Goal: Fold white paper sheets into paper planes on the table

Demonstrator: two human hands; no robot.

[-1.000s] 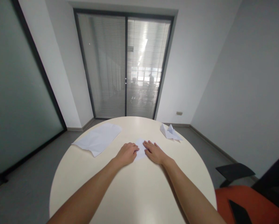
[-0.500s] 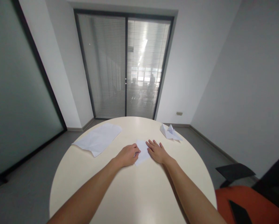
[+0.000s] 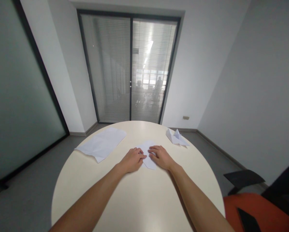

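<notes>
A small folded sheet of white paper (image 3: 149, 162) lies on the round cream table (image 3: 132, 196), between my two hands. My left hand (image 3: 134, 159) is at its left edge, the fingers curled and the thumb pressed on the paper, so it grips that side. From the right, my right hand (image 3: 161, 157) rests on the paper's other edge, palm down, with its fingers apart and slightly bent. Both hands cover parts of the paper, and its exact folds are hard to make out.
A larger creased white sheet (image 3: 103, 143) lies at the table's far left. Toward the far right edge stands a folded paper shape (image 3: 176, 138) with raised points. An office chair with an orange seat (image 3: 258, 211) is close by on the right. Behind the table are glass panels with blinds (image 3: 105, 71).
The paper between my hands has changed its angle and outline. My right hand has drawn its fingers in from a flatter spread; my left hand has barely moved. The other papers stay put.
</notes>
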